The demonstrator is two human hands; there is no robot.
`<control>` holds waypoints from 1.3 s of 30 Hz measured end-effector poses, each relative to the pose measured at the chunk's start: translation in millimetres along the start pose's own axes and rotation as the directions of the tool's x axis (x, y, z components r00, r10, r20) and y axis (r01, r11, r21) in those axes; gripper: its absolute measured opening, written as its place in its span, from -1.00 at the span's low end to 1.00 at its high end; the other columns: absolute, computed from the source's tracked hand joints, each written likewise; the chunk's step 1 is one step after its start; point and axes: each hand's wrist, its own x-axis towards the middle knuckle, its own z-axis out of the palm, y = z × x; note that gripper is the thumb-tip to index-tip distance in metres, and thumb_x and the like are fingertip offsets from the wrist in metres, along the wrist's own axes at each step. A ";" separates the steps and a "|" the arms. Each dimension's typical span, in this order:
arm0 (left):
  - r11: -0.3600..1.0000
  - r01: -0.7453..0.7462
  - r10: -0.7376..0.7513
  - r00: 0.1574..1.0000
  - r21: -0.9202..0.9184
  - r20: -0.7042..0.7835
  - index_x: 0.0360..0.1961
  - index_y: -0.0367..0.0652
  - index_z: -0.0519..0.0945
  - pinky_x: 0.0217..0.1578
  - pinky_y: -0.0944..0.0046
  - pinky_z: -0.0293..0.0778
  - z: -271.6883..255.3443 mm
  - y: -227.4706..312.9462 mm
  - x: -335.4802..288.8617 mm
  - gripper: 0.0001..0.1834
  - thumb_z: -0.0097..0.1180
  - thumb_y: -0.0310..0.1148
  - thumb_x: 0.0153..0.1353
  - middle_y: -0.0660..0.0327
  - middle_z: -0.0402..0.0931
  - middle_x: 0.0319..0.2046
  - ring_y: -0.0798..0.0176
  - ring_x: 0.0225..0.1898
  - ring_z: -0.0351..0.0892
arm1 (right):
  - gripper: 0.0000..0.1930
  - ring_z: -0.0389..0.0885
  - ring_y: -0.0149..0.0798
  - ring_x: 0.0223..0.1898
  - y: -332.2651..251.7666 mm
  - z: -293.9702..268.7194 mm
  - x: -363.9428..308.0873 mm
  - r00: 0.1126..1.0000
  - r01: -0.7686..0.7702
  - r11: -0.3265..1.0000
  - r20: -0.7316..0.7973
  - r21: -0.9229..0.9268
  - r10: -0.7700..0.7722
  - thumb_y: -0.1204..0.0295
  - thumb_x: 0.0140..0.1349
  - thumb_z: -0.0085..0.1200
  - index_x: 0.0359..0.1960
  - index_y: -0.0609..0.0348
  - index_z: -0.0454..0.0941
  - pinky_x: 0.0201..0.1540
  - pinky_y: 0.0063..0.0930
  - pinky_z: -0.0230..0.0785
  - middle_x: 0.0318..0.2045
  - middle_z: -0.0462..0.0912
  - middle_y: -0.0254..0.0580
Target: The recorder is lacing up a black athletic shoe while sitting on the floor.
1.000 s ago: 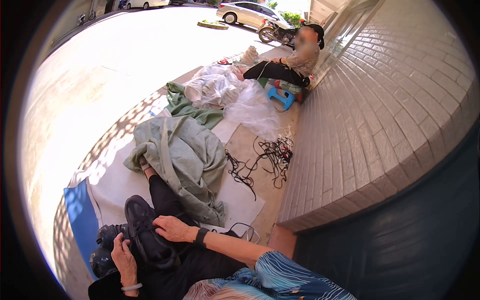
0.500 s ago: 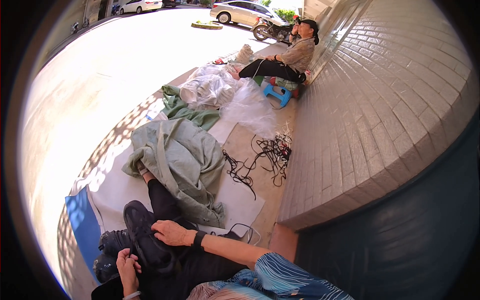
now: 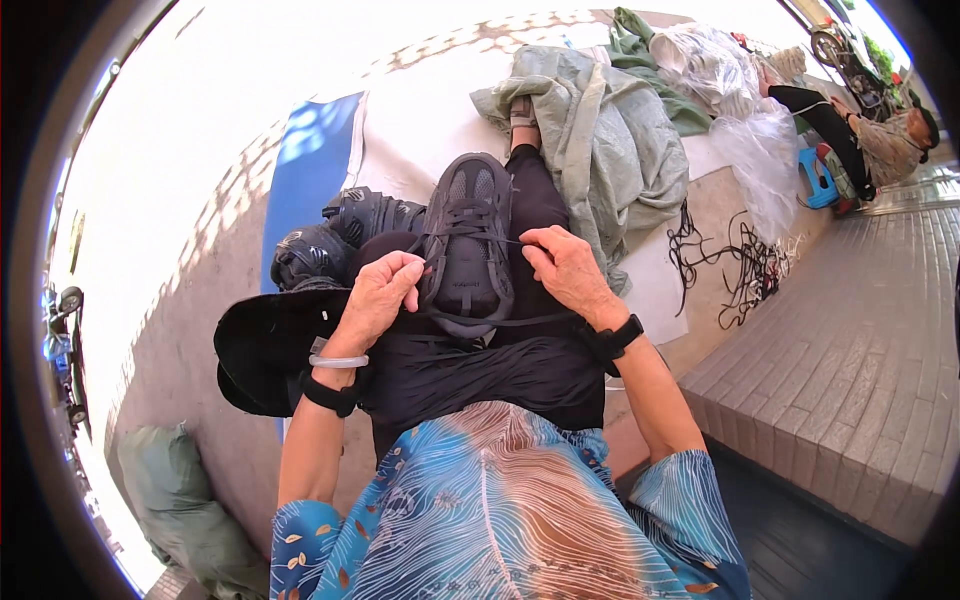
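Sunlit pavement [image 3: 190,350] bends around the left of the view, with a pale sheet [image 3: 410,140] and a blue mat [image 3: 305,150] spread over it; a grey brick-faced wall [image 3: 840,340] fills the right. Compared with a second ago, the view is turned and tipped further down; the parked cars at the top are gone from it, the other person [image 3: 885,145] now sits at the upper right edge instead of near the top centre, and a green sack [image 3: 185,490] shows at lower left. What was low and to the left, the black shoe [image 3: 470,245], now lies near the middle, on the dark trousers [image 3: 470,370] of the lap, toe pointing away from the body; the right hand [image 3: 575,268], earlier over its lacing, is now out at its right side, thumb and finger pinched on a black lace [image 3: 500,238]; the left hand [image 3: 380,295] is at the opposite side, level with it, fingers bent, though I cannot tell whether they grip a lace; the two hands are apart, with the shoe between them. Dark footwear [image 3: 305,255] sits to the left, near the mat; ahead lies a rumpled grey-green cloth [image 3: 640,160]; beyond it are clear plastic bags [image 3: 755,160], a tangle of black cords [image 3: 757,270] and a blue stool [image 3: 820,180].
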 end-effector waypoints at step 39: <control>0.942 0.050 -0.010 0.993 0.332 -0.121 -0.29 -0.32 0.61 -0.33 0.34 0.43 2.2 9.2 14.5 -0.74 0.11 -0.28 0.20 0.16 0.58 -0.52 0.41 -0.43 0.52 | -0.88 0.54 -0.01 -0.34 -34.0 -2.0 -47.9 0.847 0.212 0.869 0.528 -0.446 0.064 0.46 0.08 0.17 -0.33 0.17 0.58 -0.27 -0.21 0.40 -0.38 0.45 -0.15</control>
